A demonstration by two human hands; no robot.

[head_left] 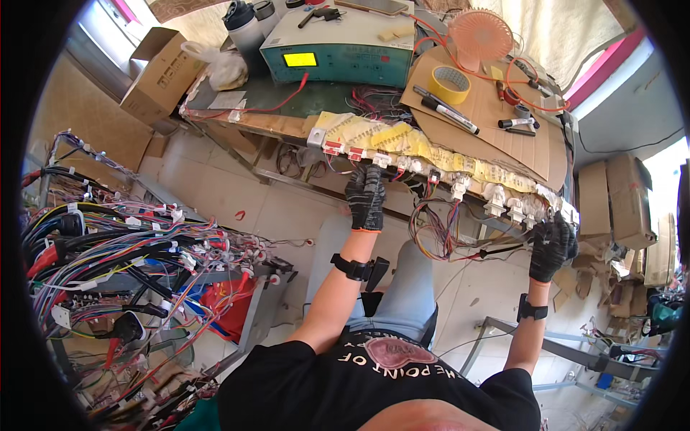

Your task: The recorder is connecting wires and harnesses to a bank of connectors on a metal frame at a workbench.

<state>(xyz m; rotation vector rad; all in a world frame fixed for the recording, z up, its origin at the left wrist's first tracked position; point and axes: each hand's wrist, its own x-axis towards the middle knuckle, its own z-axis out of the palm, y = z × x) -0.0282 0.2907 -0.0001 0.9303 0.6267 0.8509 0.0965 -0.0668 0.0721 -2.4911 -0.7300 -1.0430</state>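
Both hands wear dark grey knitted gloves and reach up to a row of connector sockets along the bench's front edge, backed by a yellow-taped strip (pixel 431 154). My left hand (pixel 366 200) is closed just below a white connector (pixel 382 160); what its fingertips hold is hidden. At the row's right end, my right hand (pixel 553 248) has its fingers bent and pressed together by a white connector (pixel 530 221), their contents hidden too. Between the hands, a bundle of coloured wires (pixel 438 230) hangs from the row. A black-handled probe (pixel 496 251) dangles near my right hand.
A teal tester (pixel 338 63) with a lit yellow screen stands on the bench. Right of it lie cardboard (pixel 496 144), yellow tape (pixel 447 86), markers (pixel 449 115) and a pink fan (pixel 480 36). Wire harnesses (pixel 108 244) crowd a rack at left; cardboard boxes (pixel 625 201) stand right.
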